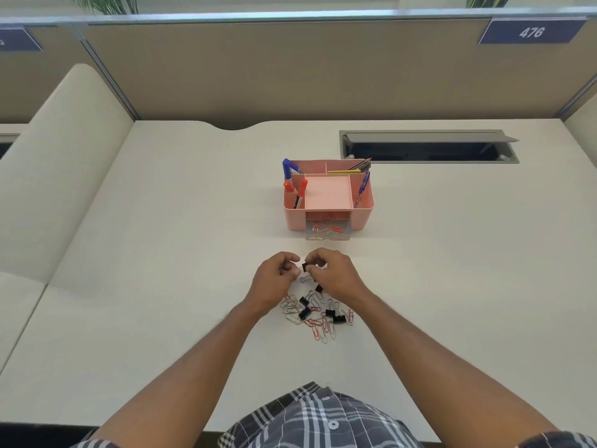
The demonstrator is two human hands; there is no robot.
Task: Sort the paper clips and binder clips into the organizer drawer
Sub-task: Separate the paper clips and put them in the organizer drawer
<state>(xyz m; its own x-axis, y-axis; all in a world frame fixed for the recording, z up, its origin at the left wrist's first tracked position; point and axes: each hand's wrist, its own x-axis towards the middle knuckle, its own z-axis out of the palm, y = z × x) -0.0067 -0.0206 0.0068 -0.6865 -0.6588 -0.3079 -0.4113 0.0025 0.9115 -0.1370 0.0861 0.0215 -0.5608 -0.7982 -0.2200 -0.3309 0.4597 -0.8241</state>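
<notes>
The pale desk (161, 253) filled most of the view, backed by a beige partition (290, 69) with a cable tray (429, 146) let into the surface at the far right. Near the middle stood the pink organizer (361, 215), pens and pencils upright in its upper compartments, and its clear drawer (328, 232) was pulled out toward the person with a few paper clips already lying inside. Closer in, the left hand (274, 281) and the right hand (336, 273) met just above the desk, fingers curled: the right pinched a black binder clip (305, 266), while the left seemed to pinch the wire at its side, though whether that was the clip's own handle or a tangled paper clip could not be told. Beneath the wrists lay the loose pile (318, 313) of silver and red paper clips mixed with black binder clips. To do this step well, it looked wise to tease the two pieces apart gently rather than tug, keep them above the pile so nothing scattered, then carry only the freed clip forward and drop it low into the drawer
</notes>
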